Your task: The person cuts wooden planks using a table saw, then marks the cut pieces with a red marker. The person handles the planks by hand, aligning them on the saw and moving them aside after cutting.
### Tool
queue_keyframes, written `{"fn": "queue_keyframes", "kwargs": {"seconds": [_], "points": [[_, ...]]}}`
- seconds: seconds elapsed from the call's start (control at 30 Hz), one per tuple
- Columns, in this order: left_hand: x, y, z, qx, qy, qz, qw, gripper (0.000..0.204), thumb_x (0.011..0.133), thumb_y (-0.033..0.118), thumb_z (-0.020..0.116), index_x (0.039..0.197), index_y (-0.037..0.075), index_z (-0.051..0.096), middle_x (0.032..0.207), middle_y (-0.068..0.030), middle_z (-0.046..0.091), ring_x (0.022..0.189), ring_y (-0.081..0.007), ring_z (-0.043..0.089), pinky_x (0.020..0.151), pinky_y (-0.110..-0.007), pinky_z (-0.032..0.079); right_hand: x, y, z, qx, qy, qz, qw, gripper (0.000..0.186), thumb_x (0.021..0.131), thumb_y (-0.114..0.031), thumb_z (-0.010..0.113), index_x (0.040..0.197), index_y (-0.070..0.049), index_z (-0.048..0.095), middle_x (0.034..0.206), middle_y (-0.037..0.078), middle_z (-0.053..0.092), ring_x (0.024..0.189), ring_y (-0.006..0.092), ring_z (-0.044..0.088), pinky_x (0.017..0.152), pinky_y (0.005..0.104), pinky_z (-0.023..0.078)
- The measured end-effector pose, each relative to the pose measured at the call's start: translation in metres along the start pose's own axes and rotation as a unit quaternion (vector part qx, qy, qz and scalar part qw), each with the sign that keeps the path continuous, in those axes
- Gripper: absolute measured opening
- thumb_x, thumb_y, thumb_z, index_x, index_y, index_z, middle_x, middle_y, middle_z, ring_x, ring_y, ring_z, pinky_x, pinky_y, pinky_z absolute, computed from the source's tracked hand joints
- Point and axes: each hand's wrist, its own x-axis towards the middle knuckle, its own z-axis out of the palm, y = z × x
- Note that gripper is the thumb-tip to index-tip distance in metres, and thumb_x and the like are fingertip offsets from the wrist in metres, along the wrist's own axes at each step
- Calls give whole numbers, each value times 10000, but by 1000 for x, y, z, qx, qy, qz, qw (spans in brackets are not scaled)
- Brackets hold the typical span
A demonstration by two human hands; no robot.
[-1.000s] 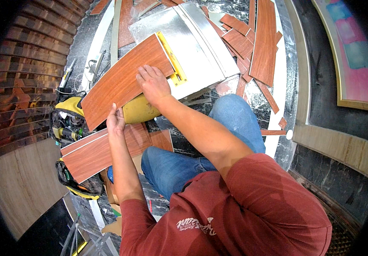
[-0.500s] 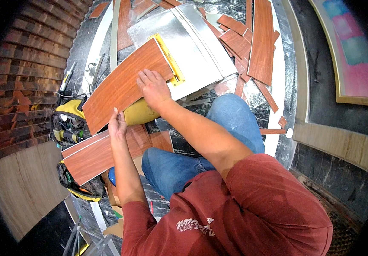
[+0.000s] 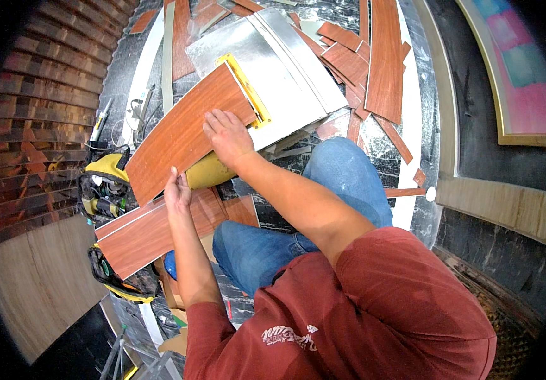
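A reddish-brown wood-look plank (image 3: 181,130) lies slantwise, its far end on the silver top of a table saw (image 3: 288,95). That end reaches the saw's yellow insert (image 3: 247,88), and I cannot make out the blade. My left hand (image 3: 177,191) grips the plank's near edge, thumb above and fingers underneath. My right hand (image 3: 227,136) lies on top of the plank nearer the saw, fingers flat and close together. Below the plank shows a yellow rounded part (image 3: 206,170) of the saw.
More planks (image 3: 159,231) lie by my left knee, beside black-and-yellow tool bags (image 3: 105,183). Plank offcuts (image 3: 349,60) are heaped right of the saw, next to a long plank (image 3: 385,63). A corrugated wall (image 3: 51,107) stands at the left.
The whole view has shifted slightly. Both hands keep about the same places on the plank, and the plank stays at nearly the same spot against the yellow insert.
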Motion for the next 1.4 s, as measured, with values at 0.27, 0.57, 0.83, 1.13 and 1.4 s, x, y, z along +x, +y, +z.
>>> {"fn": "queue_keyframes", "kwargs": {"seconds": [0.27,0.57,0.83,1.13,1.4], "points": [[-4,2,-6,-6,1,-3,1000,208,941,58,606,1123,-31,556,1095,-123,637,998,-213,640,876,-280,576,-6,-3,0,-14,-8,-8,1000,422,888,-175,510,1273,-19,582,1412,123,504,1360,267,395,1132,395,268],[0,8,-6,-4,2,-9,1000,203,949,57,593,1127,-30,550,1091,-119,633,999,-216,637,890,-288,569,-6,-5,0,-3,6,-4,1000,418,878,-172,513,1259,-18,590,1402,122,509,1343,268,402,1127,396,267],[7,8,-25,-39,-32,-26,998,152,957,78,585,1076,-17,582,1051,-116,652,969,-202,636,869,-293,563,-5,-10,-14,-32,-4,-27,999,405,878,-173,517,1240,-13,597,1385,145,518,1322,294,411,1103,395,286],[-53,47,-49,-128,-81,133,979,167,971,75,556,1114,-6,590,1078,-102,660,959,-176,643,813,-257,578,13,-63,-78,171,33,-156,972,397,807,-87,596,1198,-15,601,1286,182,566,1228,335,500,1051,460,371],[-164,118,-117,-86,-32,265,960,234,961,58,566,1191,16,560,1127,-65,643,981,-157,645,797,-270,564,41,-95,-82,496,-81,52,863,366,1002,-272,483,1093,61,605,1083,212,635,965,327,612,849,381,475]]}}
